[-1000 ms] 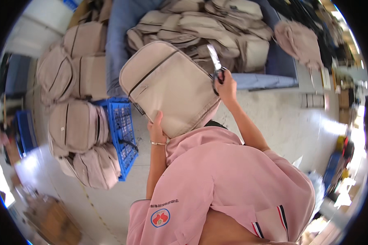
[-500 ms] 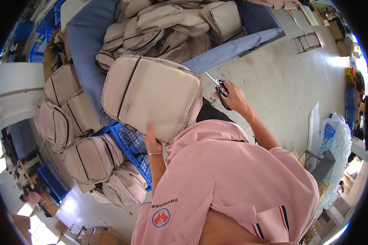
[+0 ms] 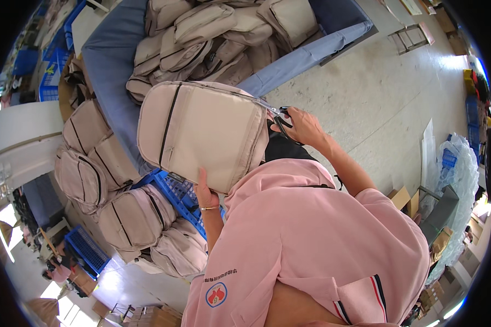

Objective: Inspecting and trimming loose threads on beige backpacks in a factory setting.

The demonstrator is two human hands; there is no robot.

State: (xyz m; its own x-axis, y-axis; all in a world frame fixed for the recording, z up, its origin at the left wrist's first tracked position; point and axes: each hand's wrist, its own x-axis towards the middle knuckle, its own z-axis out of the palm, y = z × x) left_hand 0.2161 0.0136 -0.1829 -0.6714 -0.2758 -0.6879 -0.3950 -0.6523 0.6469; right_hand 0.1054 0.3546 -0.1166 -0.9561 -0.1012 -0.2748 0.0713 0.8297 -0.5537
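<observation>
A pale concrete floor carries a blue-lined bin heaped with beige bags; more bags crowd a blue crate; the left hand props a beige backpack from beneath, fingers mostly hidden behind it; the right hand pinches small scissors at its upper edge, the blades hard to make out.

We see a beige backpack of matt woven cloth with a dark zip; beneath it, a blue crate of glossy latticed plastic; beside it, the floor looks like smooth pale concrete.
</observation>
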